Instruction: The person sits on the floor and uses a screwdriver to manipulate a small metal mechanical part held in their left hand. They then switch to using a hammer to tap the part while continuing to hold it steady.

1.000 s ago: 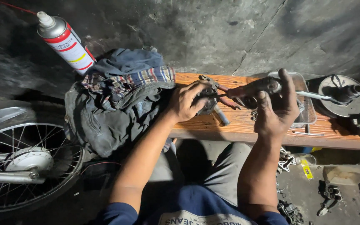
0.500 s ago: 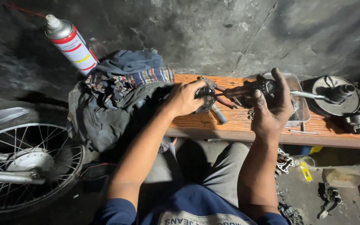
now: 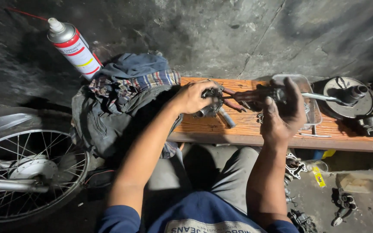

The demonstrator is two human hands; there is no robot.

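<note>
Left hand closed around small metal engine part, held just above wooden desk. Right hand wrapped on dark tool, its tip meeting the part. Clear plastic tray just beyond right hand; spray can and rag pile off left

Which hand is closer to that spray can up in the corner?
The left. The left hand grips a small metal part beside the pile of clothes below the spray can; the right hand is farther right along the wooden bench.
</note>
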